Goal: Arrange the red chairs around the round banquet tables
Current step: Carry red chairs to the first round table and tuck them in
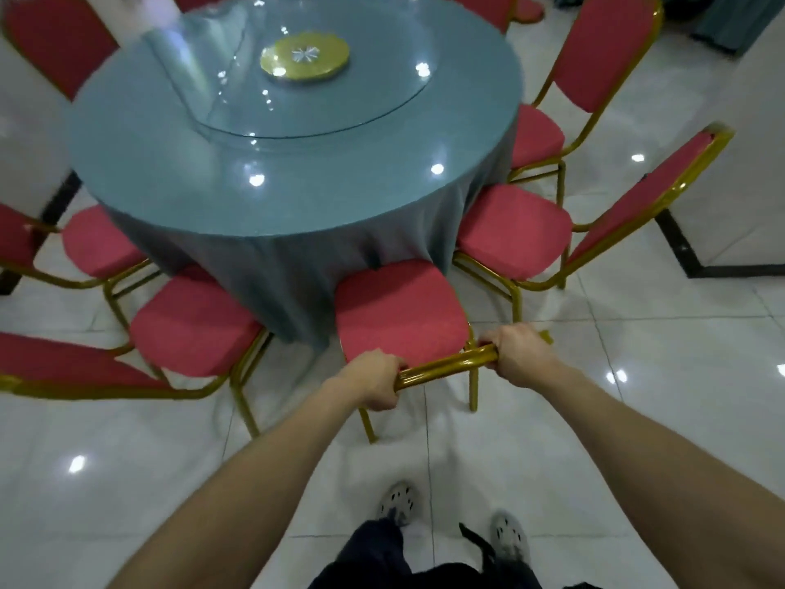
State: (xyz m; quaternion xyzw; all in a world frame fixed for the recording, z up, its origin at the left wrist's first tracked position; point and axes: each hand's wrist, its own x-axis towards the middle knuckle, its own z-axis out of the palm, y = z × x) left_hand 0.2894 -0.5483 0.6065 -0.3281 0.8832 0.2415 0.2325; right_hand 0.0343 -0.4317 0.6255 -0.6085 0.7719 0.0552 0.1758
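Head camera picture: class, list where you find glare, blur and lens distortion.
In the head view, ceiling-light glare spots dot the glass tabletop and the glossy floor; the wide lens splays the side chair outward; the top-left corner is smeared white; the held chair, left hand and right hand look fairly sharp.

One round table [297, 197], one glass turntable [340, 108], one yellow disc [306, 57]. Seven red chairs [514, 231] countable: three left, the centre chair [399, 312], two right, one at top edge; other red scraps there too cropped to count. One left hand [376, 382], one right hand [520, 354], two shoes [397, 501]
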